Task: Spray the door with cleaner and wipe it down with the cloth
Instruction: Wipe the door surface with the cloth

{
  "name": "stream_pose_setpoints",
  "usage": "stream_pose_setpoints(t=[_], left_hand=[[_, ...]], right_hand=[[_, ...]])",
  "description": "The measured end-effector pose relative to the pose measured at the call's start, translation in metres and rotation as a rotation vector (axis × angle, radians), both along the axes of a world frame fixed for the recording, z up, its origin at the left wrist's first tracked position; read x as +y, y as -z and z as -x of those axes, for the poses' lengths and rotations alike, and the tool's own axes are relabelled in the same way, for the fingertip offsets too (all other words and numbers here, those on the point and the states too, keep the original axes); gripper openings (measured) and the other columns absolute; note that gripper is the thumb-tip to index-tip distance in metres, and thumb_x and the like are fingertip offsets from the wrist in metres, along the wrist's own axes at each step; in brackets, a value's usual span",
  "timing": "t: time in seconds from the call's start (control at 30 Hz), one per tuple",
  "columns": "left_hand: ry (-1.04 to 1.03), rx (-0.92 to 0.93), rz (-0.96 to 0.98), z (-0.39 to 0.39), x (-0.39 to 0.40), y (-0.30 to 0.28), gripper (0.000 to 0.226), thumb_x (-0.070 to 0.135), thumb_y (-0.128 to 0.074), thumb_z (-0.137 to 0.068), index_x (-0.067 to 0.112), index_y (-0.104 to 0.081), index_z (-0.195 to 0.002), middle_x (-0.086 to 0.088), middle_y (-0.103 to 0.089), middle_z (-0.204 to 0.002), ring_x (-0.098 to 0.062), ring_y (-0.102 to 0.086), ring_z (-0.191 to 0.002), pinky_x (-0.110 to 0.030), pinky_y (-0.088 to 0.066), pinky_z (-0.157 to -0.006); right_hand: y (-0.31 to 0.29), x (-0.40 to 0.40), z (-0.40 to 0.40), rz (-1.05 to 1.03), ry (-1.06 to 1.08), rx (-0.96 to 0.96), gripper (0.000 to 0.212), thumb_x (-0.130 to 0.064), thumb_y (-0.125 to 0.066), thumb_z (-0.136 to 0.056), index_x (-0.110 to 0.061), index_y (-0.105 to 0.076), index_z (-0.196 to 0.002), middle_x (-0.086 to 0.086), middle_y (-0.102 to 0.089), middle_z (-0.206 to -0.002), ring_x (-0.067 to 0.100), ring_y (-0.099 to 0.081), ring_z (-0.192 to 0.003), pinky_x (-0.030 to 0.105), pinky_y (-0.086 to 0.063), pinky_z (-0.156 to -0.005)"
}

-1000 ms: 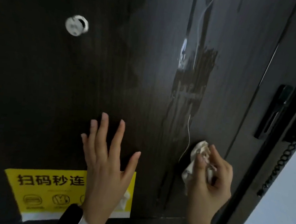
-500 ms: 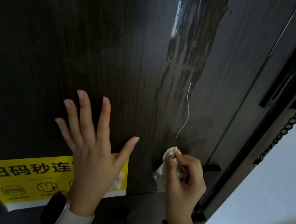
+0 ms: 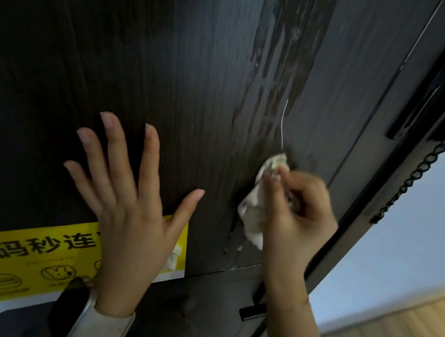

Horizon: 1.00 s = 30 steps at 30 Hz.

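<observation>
Left hand (image 3: 128, 213): fingers spread flat on the door (image 3: 171, 67), its palm over the sticker's (image 3: 28, 257) right part.
Right hand (image 3: 293, 211): right of the left thumb, its fingers curled round the cloth (image 3: 255, 215).
Cloth: between those fingers and the door.
Thread (image 3: 283, 125): on the door, above the cloth.
Wet streaks (image 3: 286, 51): above the right fingers.
Chain (image 3: 418, 175): right of the right hand, by the door's edge.
Watch (image 3: 84, 318): on the left wrist.
</observation>
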<state>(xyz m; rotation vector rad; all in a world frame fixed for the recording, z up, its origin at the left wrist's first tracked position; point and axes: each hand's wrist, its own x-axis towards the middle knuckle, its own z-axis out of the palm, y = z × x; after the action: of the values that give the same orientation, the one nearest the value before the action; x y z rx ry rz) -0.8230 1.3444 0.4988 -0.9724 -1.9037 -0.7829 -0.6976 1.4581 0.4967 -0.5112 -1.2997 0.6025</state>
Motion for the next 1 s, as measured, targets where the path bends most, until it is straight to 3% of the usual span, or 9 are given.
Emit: stream_pose_setpoints(t=[0.1, 0.27, 0.4, 0.5, 0.67, 0.8, 0.9, 1.0], left_hand=[[-0.01, 0.0, 0.012, 0.0, 0.0, 0.0, 0.096, 0.059, -0.057, -0.091, 0.011, -0.006, -0.155, -0.028, -0.003, -0.153, -0.051, -0.002, -0.14, -0.057, 0.007, -0.116], [-0.009, 0.008, 0.034, 0.001, 0.0, 0.002, 0.097, 0.062, -0.055, -0.091, 0.01, -0.004, -0.156, -0.032, -0.004, -0.152, -0.053, -0.003, -0.139, -0.058, 0.006, -0.115], [-0.031, 0.001, 0.051, -0.002, 0.0, 0.0, 0.094, 0.063, -0.053, -0.091, 0.007, -0.009, -0.154, -0.039, -0.012, -0.151, -0.054, -0.006, -0.138, -0.064, 0.0, -0.114], [-0.019, -0.008, 0.045, -0.002, 0.0, 0.0, 0.094, 0.062, -0.053, -0.092, 0.008, -0.009, -0.153, -0.04, -0.013, -0.151, -0.055, -0.007, -0.138, -0.066, -0.002, -0.113], [-0.006, 0.0, 0.025, 0.0, 0.0, 0.002, 0.096, 0.062, -0.055, -0.091, 0.008, -0.008, -0.155, -0.033, -0.007, -0.152, -0.052, -0.004, -0.139, -0.06, 0.004, -0.115], [-0.015, 0.018, 0.009, 0.0, 0.0, 0.002, 0.094, 0.062, -0.056, -0.09, 0.008, -0.013, -0.154, -0.029, -0.008, -0.153, -0.05, -0.006, -0.14, -0.056, 0.003, -0.117], [-0.016, 0.016, 0.012, 0.0, 0.0, 0.002, 0.094, 0.063, -0.057, -0.089, 0.01, -0.014, -0.154, -0.025, -0.008, -0.154, -0.047, -0.006, -0.142, -0.055, 0.003, -0.118], [-0.004, 0.021, 0.01, 0.001, 0.001, 0.004, 0.094, 0.063, -0.055, -0.09, 0.014, -0.009, -0.156, -0.023, -0.006, -0.156, -0.045, -0.004, -0.143, -0.054, 0.004, -0.118]], right_hand=[[-0.014, 0.004, 0.003, -0.051, 0.018, 0.037, 0.013, 0.002, -0.074, -0.083, -0.009, -0.067, -0.079, 0.006, -0.062, -0.08, 0.012, -0.059, -0.078, 0.019, -0.044, -0.074], [0.035, -0.01, -0.004, 0.044, -0.005, -0.079, 0.016, -0.002, -0.074, -0.083, -0.013, -0.065, -0.076, 0.005, -0.061, -0.077, 0.011, -0.059, -0.074, 0.017, -0.042, -0.068], [-0.012, 0.002, 0.002, -0.094, 0.039, -0.035, 0.015, 0.0, -0.074, -0.083, -0.011, -0.065, -0.078, 0.006, -0.059, -0.077, 0.006, -0.055, -0.075, 0.015, -0.04, -0.072], [-0.021, 0.007, 0.004, -0.134, 0.038, -0.008, 0.009, 0.001, -0.073, -0.084, -0.005, -0.068, -0.081, 0.009, -0.061, -0.079, 0.011, -0.057, -0.077, 0.018, -0.042, -0.074], [0.035, 0.0, -0.011, 0.068, -0.026, -0.072, 0.014, -0.002, -0.073, -0.083, -0.011, -0.066, -0.075, 0.006, -0.062, -0.079, 0.011, -0.06, -0.077, 0.023, -0.045, -0.072], [-0.027, 0.007, -0.001, -0.056, -0.001, -0.057, 0.019, -0.005, -0.076, -0.082, -0.018, -0.064, -0.075, 0.006, -0.062, -0.077, 0.014, -0.06, -0.076, 0.025, -0.045, -0.071], [-0.072, 0.01, 0.008, -0.202, 0.015, -0.019, 0.01, -0.007, -0.074, -0.085, -0.012, -0.067, -0.08, 0.007, -0.064, -0.081, 0.015, -0.061, -0.08, 0.023, -0.045, -0.074], [-0.048, 0.01, 0.002, -0.189, 0.051, -0.1, 0.008, -0.007, -0.073, -0.087, -0.008, -0.068, -0.081, 0.011, -0.062, -0.079, 0.012, -0.058, -0.077, 0.02, -0.041, -0.074]])
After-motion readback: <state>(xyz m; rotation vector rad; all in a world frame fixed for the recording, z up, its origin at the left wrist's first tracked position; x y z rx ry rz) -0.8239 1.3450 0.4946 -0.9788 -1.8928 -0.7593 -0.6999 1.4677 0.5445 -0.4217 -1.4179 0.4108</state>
